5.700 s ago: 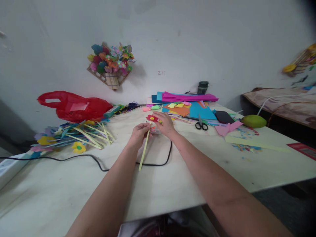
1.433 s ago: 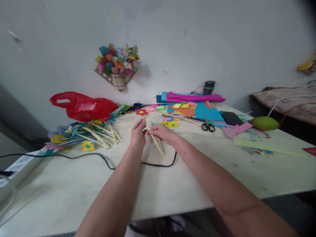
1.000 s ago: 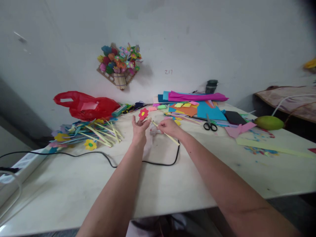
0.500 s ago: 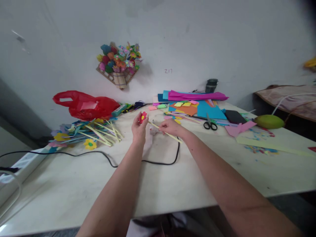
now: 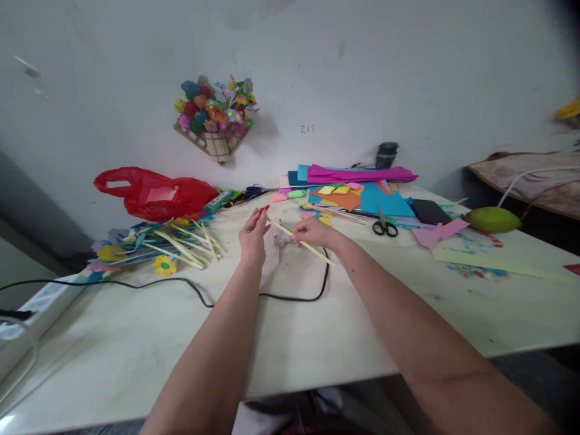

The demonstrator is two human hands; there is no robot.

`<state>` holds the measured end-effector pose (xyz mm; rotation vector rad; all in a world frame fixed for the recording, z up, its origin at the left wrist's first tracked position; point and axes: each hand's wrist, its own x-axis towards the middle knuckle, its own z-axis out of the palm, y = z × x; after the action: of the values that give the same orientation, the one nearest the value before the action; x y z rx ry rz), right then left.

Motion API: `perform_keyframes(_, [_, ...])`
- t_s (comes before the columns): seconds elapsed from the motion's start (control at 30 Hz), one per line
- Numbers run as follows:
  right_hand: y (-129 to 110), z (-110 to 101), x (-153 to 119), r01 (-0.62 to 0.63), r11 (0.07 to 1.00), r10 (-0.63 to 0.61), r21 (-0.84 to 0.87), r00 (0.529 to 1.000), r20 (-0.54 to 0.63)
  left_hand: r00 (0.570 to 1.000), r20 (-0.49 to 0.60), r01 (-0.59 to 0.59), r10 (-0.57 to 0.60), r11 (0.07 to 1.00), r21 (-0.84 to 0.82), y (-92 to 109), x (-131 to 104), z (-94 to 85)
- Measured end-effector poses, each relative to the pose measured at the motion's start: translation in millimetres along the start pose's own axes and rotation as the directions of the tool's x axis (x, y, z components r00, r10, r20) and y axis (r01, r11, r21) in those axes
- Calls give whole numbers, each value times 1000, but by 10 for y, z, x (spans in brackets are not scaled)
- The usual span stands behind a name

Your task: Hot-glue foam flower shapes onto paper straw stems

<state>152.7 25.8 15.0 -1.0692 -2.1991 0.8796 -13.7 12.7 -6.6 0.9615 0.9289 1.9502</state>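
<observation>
My left hand [image 5: 254,237] is closed on a small red paper flower [image 5: 264,209], which shows edge-on at the fingertips. A pale yellow paper stem [image 5: 317,252] runs diagonally through the pinched fingers of my right hand [image 5: 310,232], its upper end close to the flower. Whether stem and flower touch, I cannot tell. Between and behind the hands stands a pale glue gun [image 5: 281,240], partly hidden by them, with a black cord [image 5: 294,298] curving over the table. Left of my hands lies a yellow paper flower [image 5: 164,266] beside several pale yellow stems [image 5: 181,251].
A red plastic bag [image 5: 167,196] sits at the back left, near a white power strip [image 5: 49,299]. Coloured sheets [image 5: 385,199], black scissors [image 5: 385,228], a dark phone [image 5: 429,211] and a green mango-like object [image 5: 493,219] lie on the right. A flower basket [image 5: 217,147] hangs on the wall.
My left hand has turned, so the red flower's face with its yellow centre has gone from view. My right hand keeps its pinch on the stem in nearly the same place.
</observation>
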Motion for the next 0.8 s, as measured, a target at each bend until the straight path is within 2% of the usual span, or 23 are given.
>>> perform_keyframes(0.2, [-67,19,-28,8,986,-19,167,998,66,999,41,34,-36,998,48,15,-38,35])
perform_keyframes(0.4, [-119,79,-17,-80,960,64,270,996,66,986,111,103,-126,976,191,38,-60,46])
perform_keyframes(0.47, [-116,91,-4,-86,956,75,280,996,48,985,101,115,-141,967,229,37,-58,44])
perform_keyframes(0.53, [-111,95,3,-83,954,78,287,997,29,993,74,68,-89,967,248,34,-56,38])
perform_keyframes(0.6, [-107,93,5,-94,951,93,293,995,19,998,62,-40,24,960,279,35,-54,25])
perform_keyframes(0.7, [-106,90,2,-110,946,111,304,994,14,973,96,-232,211,909,346,46,-49,0])
perform_keyframes(0.8, [-111,94,1,-113,930,107,349,994,35,945,148,-326,290,860,392,37,-35,-20])
